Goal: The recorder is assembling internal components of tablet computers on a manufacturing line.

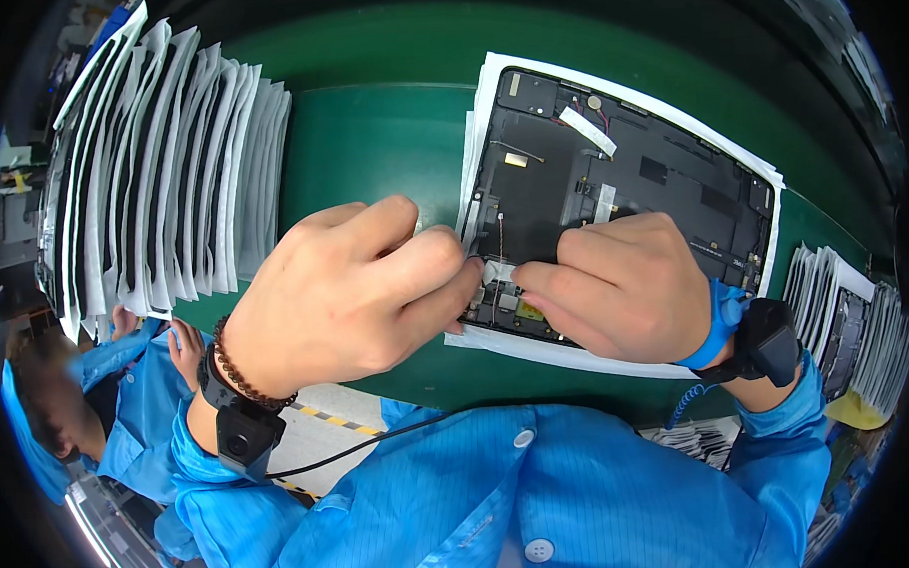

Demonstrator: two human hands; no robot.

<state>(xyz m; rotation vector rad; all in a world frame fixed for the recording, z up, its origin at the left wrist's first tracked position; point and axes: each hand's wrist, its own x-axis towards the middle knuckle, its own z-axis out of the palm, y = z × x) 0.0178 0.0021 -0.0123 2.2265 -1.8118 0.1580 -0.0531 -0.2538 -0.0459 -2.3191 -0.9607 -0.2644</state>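
Note:
A black tablet housing (pixel 661 167) lies with its inner side up on white padded sheets (pixel 771 170) on the green bench. Thin wires, strips of pale tape (pixel 587 131) and small parts are fixed inside it. Over its near left corner, my left hand (pixel 360 287) has its fingers curled and pinched at a small whitish piece of tape (pixel 497 272). My right hand (pixel 620 288) meets it from the other side, thumb and forefinger closed at the same piece. The fingertips partly cover the piece, and a thin wire (pixel 501 232) runs up from it.
At the left stands a long row of panels between white padded sheets (pixel 170 164). Another such row (pixel 867 340) is at the right. A person in blue workwear (pixel 129 416) sits at the lower left. A black cable (pixel 355 448) trails from my left wrist; a blue coiled cord (pixel 687 401) hangs near my right.

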